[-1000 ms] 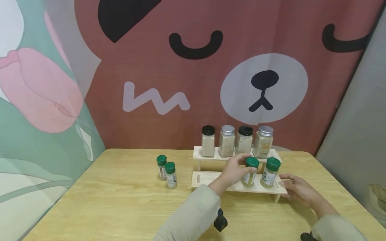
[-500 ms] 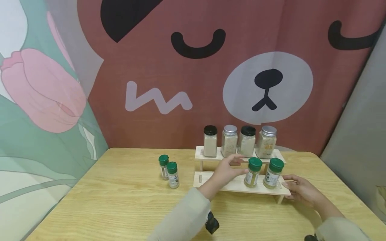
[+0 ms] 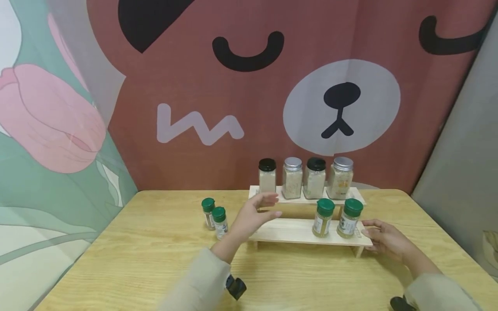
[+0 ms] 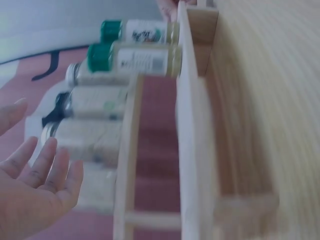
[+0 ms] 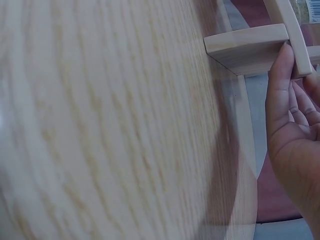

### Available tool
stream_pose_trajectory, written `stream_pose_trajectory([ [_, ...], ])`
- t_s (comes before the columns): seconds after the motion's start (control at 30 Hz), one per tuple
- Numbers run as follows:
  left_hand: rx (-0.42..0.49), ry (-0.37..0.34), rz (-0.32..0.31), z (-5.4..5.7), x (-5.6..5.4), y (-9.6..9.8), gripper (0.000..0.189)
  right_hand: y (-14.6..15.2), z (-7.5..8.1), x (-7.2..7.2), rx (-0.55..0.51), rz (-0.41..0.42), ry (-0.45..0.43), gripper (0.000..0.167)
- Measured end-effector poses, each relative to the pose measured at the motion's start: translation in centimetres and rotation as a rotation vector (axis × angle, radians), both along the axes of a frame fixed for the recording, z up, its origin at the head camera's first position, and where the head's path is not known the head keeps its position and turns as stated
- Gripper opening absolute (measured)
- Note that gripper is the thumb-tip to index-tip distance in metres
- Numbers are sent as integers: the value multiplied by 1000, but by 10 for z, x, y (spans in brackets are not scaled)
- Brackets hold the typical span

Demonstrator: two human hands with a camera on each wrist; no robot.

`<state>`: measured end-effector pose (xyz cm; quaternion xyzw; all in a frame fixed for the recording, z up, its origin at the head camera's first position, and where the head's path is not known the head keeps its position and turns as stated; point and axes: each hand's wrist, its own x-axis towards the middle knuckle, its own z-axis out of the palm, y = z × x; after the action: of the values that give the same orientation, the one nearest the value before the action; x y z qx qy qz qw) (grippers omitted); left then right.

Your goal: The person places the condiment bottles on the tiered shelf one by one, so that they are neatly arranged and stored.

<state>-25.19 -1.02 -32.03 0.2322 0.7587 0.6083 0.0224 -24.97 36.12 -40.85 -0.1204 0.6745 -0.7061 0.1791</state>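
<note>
A two-tier wooden spice rack (image 3: 289, 231) stands on the table. On its lower tier, toward the right end, sit two green-capped spice jars, the left jar (image 3: 324, 219) and the right jar (image 3: 349, 219). My left hand (image 3: 249, 218) is over the rack's left end, its fingers apart and holding nothing; the left wrist view shows the same spread left hand (image 4: 37, 192). My right hand (image 3: 389, 242) grips the right end of the lower tier. In the right wrist view, that right hand (image 5: 295, 130) pinches the board's edge beside a leg (image 5: 250, 42).
Two more green-capped jars, a rear one (image 3: 208, 211) and a front one (image 3: 219, 224), stand on the table (image 3: 155, 259) left of the rack. Several square glass jars, one with a silver lid (image 3: 292, 179), line the upper tier. A bear-print curtain (image 3: 194, 164) hangs behind.
My left hand has let go of the left green-capped jar on the lower tier and moved left, toward the loose jars. My right hand has stayed at the rack's end.
</note>
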Motion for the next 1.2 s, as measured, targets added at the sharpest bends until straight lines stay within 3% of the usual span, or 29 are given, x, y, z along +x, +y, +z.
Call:
stream_pose_trajectory([
  [0.17, 7, 20, 37, 5, 4, -32, 45, -1, -3, -1, -21, -4, 3, 19],
  [0.43, 8, 19, 178, 5, 3, -73, 40, -2, -10, -1, -34, -5, -15, 18],
  [0.93, -45, 42, 298, -1, -8, -115, 40, 7, -6, 1, -58, -19, -16, 20],
  [1.2, -12, 8, 371, -7, -23, -128, 39, 10, -4, 1, -70, -19, -6, 23],
])
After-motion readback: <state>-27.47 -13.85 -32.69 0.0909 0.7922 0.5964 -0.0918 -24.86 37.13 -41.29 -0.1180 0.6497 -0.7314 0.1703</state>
